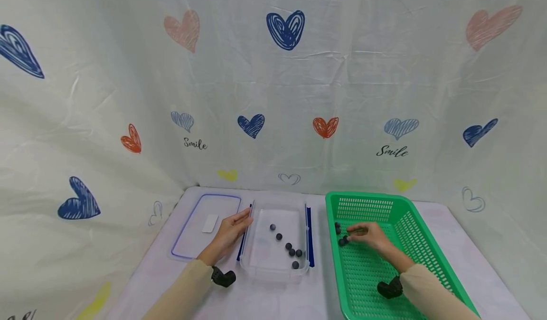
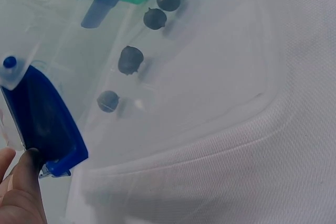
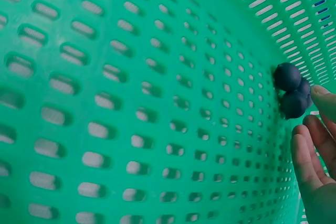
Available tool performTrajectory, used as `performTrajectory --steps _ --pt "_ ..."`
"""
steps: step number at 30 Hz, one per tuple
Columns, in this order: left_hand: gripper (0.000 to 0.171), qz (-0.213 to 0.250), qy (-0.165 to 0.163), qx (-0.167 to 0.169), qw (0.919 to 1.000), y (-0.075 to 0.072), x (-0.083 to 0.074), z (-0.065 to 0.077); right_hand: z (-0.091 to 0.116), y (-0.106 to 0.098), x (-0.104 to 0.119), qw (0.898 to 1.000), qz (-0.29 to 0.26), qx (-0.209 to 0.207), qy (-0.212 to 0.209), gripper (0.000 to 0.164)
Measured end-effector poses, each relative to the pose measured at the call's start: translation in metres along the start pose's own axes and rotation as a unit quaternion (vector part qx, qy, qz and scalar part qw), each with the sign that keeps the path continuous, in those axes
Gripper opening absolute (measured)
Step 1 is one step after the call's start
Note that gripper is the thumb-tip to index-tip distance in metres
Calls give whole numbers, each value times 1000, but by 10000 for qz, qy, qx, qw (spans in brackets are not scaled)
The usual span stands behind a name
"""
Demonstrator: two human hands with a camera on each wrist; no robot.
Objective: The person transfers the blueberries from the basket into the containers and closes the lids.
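Observation:
A clear plastic box (image 1: 273, 271) with blue side latches (image 1: 310, 237) holds several small dark round balls (image 1: 279, 237), some with little nubs. My left hand (image 1: 232, 230) lies against the box's left wall, fingers extended; in the left wrist view its fingertips touch the end of a lowered blue latch (image 2: 50, 121). Inside the green basket (image 1: 363, 268), my right hand (image 1: 369, 235) reaches toward the left wall. More dark balls (image 3: 294, 90) cluster there, right by its fingertips. Thumb and fingers stand apart in the right wrist view, with no ball visible between them.
To the left of the box lies a clear lid with a blue edge seal (image 1: 179, 230) and a white label (image 1: 210, 223). A pale cloth (image 1: 318, 301) covers the table. Behind it hangs a white curtain (image 1: 273, 82) printed with hearts.

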State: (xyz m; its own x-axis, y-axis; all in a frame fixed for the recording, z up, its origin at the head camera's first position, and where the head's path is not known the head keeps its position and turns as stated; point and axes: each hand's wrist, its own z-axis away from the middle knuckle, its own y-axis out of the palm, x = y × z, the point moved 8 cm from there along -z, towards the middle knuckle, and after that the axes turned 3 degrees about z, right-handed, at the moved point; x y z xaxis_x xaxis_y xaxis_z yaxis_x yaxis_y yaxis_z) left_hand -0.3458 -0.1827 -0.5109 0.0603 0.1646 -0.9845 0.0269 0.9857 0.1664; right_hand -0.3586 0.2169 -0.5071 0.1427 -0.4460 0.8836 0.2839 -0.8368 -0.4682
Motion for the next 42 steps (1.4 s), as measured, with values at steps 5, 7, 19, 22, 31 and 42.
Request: performTrajectory --steps 5,7,19,22,31,42 --pt "53 -17 -53 -14 10000 0 1 -1 -3 2 -5 9997 137 78 -175 34" --pt "53 -23 -61 -11 10000 0 1 -1 -3 3 -6 9996 135 91 -231 33" --pt "54 -66 -85 38 9999 1 -2 5 -3 10 -11 9995 215 -12 -215 28" --pt "52 -24 -110 140 9998 5 -9 9 -2 10 -8 9995 243 -38 -197 27" --pt "54 16 -53 13 10000 -1 2 0 -2 3 -8 9994 202 -258 -131 27" --pt "53 -38 -108 -16 9999 0 1 3 1 -7 -5 9984 146 -520 171 27"
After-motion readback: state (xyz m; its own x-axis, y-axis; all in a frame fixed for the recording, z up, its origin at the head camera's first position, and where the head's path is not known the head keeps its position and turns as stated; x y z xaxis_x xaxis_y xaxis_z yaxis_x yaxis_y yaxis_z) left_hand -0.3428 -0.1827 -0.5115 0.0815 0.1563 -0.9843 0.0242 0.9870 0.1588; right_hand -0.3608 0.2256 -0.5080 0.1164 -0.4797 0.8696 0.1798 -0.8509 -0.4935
